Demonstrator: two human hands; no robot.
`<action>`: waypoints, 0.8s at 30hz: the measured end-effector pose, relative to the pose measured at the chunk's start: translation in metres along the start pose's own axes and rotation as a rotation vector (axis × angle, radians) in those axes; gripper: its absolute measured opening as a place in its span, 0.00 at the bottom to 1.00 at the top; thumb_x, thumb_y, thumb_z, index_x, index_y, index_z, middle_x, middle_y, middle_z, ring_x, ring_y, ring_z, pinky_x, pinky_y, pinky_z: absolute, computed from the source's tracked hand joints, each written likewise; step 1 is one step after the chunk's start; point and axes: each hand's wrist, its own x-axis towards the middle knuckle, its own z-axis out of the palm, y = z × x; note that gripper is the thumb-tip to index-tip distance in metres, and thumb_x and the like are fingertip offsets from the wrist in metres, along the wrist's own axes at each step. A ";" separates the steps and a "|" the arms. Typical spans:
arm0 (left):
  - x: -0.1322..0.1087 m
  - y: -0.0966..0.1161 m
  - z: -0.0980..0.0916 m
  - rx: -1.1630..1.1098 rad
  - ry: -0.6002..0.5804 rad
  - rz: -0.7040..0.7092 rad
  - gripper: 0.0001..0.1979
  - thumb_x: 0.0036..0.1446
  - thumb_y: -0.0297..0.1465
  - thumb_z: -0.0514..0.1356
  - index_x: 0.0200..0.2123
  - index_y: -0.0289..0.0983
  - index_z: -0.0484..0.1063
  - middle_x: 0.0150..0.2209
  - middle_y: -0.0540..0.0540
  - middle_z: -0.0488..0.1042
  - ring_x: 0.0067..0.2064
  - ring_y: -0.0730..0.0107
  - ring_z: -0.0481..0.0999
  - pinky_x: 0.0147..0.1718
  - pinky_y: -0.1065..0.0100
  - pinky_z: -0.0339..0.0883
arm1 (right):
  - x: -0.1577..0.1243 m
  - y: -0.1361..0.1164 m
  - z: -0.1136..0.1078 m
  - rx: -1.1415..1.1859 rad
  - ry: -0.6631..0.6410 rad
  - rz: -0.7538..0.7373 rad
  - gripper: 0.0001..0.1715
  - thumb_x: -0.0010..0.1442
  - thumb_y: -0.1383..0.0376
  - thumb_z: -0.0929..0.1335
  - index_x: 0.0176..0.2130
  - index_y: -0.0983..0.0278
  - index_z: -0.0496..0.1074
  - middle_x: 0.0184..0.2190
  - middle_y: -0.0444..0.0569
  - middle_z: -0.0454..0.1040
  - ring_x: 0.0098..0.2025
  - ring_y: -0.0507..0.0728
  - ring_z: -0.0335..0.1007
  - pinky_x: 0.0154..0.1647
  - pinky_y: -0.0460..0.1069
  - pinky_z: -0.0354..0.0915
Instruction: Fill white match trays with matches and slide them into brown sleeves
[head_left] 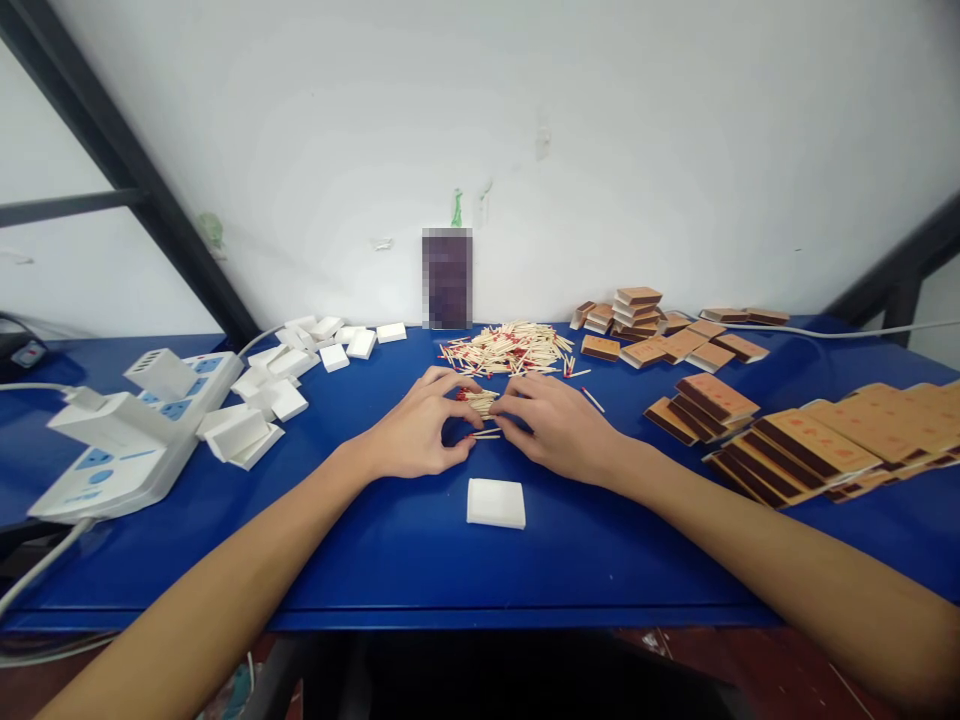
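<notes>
My left hand (416,430) and my right hand (551,425) meet at the middle of the blue table (375,570). Both pinch a small bundle of red-tipped matches (480,405) between their fingertips, with a few sticks lying loose just below. A larger heap of matches (510,350) lies just beyond the hands. One white inner tray (496,503) rests on the table just in front of my hands.
Several white trays (289,375) are scattered at the left, beside two white power strips (127,440). Brown matchbox sleeves (795,440) are piled at the right and back right. A dark blurred object (447,278) stands against the wall.
</notes>
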 end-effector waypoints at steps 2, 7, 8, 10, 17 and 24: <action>0.000 0.000 -0.001 0.000 0.012 -0.004 0.07 0.55 0.32 0.62 0.38 0.40 0.77 0.53 0.44 0.69 0.56 0.55 0.63 0.59 0.49 0.59 | 0.000 0.002 0.001 -0.012 -0.013 0.012 0.15 0.67 0.66 0.62 0.42 0.65 0.77 0.35 0.52 0.71 0.38 0.58 0.64 0.41 0.52 0.58; -0.001 -0.003 -0.002 0.007 0.012 -0.016 0.08 0.55 0.34 0.62 0.39 0.39 0.74 0.53 0.43 0.69 0.56 0.55 0.64 0.58 0.49 0.60 | 0.001 0.001 0.001 -0.015 -0.014 -0.005 0.13 0.66 0.66 0.63 0.41 0.65 0.77 0.35 0.52 0.71 0.38 0.58 0.63 0.41 0.52 0.58; -0.001 -0.003 -0.002 0.011 0.008 -0.017 0.08 0.55 0.34 0.62 0.39 0.39 0.74 0.53 0.43 0.68 0.56 0.55 0.64 0.57 0.50 0.60 | 0.001 0.000 0.001 -0.012 -0.014 -0.008 0.13 0.66 0.66 0.63 0.41 0.65 0.77 0.35 0.52 0.71 0.38 0.58 0.63 0.41 0.52 0.58; -0.002 -0.004 -0.003 0.021 0.002 -0.015 0.09 0.55 0.35 0.62 0.40 0.40 0.74 0.53 0.43 0.68 0.57 0.55 0.64 0.57 0.51 0.60 | 0.001 -0.001 0.000 -0.005 -0.022 -0.009 0.14 0.66 0.67 0.63 0.41 0.65 0.77 0.35 0.52 0.71 0.38 0.57 0.63 0.41 0.52 0.58; -0.003 -0.006 -0.008 0.069 -0.027 0.010 0.11 0.53 0.36 0.63 0.40 0.40 0.75 0.52 0.43 0.69 0.55 0.55 0.65 0.56 0.51 0.60 | -0.001 -0.002 -0.001 0.026 -0.031 -0.014 0.13 0.65 0.68 0.63 0.39 0.65 0.77 0.36 0.52 0.71 0.38 0.57 0.63 0.40 0.51 0.57; -0.003 -0.007 -0.008 0.086 -0.028 0.005 0.12 0.53 0.37 0.63 0.41 0.39 0.75 0.52 0.43 0.70 0.54 0.54 0.66 0.55 0.50 0.61 | -0.001 -0.004 -0.003 -0.020 -0.007 0.024 0.13 0.64 0.67 0.63 0.39 0.64 0.77 0.35 0.51 0.72 0.38 0.57 0.64 0.40 0.51 0.57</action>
